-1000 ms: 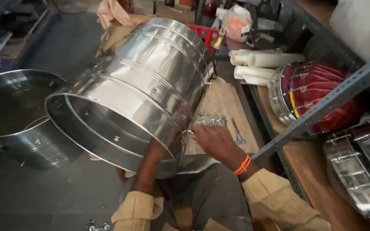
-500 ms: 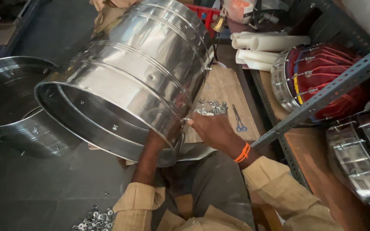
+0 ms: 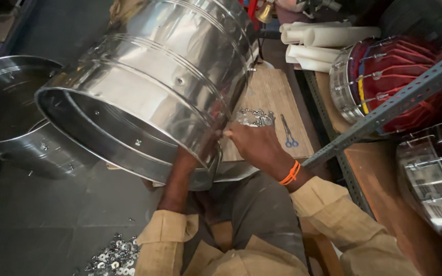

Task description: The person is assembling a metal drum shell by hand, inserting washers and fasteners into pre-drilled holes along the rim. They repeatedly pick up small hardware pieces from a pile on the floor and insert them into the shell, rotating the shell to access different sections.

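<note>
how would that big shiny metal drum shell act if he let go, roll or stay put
The drum shell would probably roll: it is round and lies tilted on its side. Its polished surface looks slippery. Being hollow and thin-walled, it is likely light for its size, steadied by the right hand.

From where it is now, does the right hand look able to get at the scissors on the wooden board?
Probably yes. The right hand rests at the drum's edge, and the scissors lie just beside it on the wooden board, with nothing between them.
</note>
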